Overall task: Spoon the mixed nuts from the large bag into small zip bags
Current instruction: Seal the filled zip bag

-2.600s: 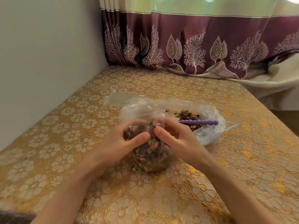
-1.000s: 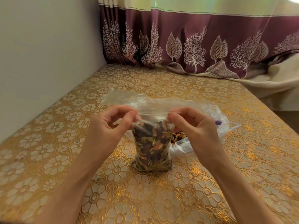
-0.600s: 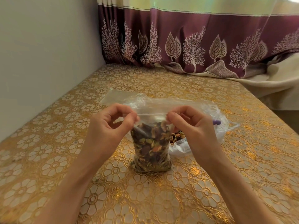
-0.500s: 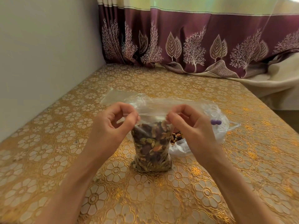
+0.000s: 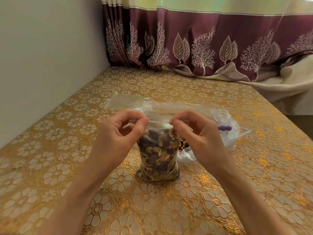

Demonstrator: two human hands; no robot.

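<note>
1. The table, under a gold floral cloth, bears everything; a maroon curtain hangs behind its far edge.
2. One large bag of clear plastic lies crumpled just behind the hands, its loose nuts showing beside the right wrist.
3. One small zip bag, full of mixed nuts, stands upright on the cloth between the two hands, long axis vertical, mouth pointing up.
4. The left hand pinches the zip strip's left end between thumb and curled fingers.
5. The right hand pinches the strip's right end likewise.
6. One flat empty zip bag lies beyond the left hand.
7. One purple spoon handle pokes rightward out of the large bag.
</note>
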